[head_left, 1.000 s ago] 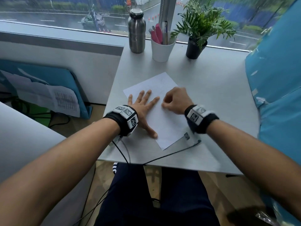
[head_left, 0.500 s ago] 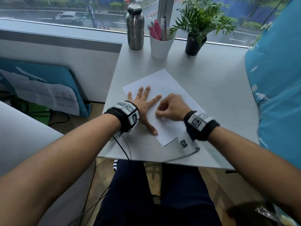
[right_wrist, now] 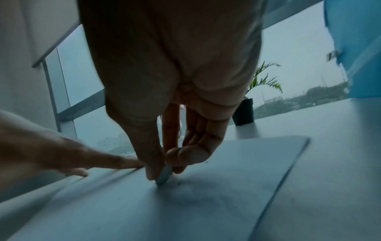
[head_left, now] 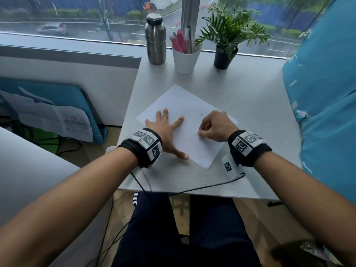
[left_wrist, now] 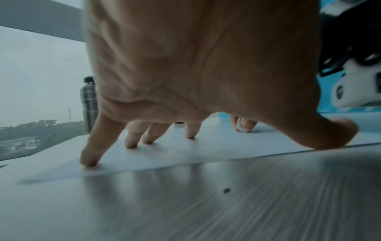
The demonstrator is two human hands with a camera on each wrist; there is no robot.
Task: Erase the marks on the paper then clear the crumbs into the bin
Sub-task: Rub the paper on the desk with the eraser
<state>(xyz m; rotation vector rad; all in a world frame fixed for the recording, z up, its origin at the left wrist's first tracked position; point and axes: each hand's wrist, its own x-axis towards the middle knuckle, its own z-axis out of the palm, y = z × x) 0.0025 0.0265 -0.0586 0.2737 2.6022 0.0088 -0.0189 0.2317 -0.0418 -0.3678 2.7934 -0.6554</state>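
A white sheet of paper (head_left: 192, 120) lies at an angle on the pale table (head_left: 250, 97). My left hand (head_left: 165, 128) lies flat on its left part with fingers spread, pressing it down; the fingertips (left_wrist: 88, 161) touch the paper (left_wrist: 185, 150). My right hand (head_left: 213, 126) pinches a small white eraser (right_wrist: 164, 176) between thumb and fingers, its tip on the paper (right_wrist: 206, 195). A small dark mark (head_left: 201, 114) shows on the sheet just beyond the right hand. A few dark crumbs (right_wrist: 179, 184) lie beside the eraser. No bin is in view.
At the table's far edge stand a steel bottle (head_left: 155, 39), a white cup of pens (head_left: 185, 56) and a potted plant (head_left: 227, 39). A blue panel (head_left: 327, 93) borders the right side. Cables (head_left: 192, 189) hang over the near edge.
My right hand with the eraser has rubbed back and forth across the sheet, first leftward toward the left hand, then back right. The left hand stays pressed on the paper.
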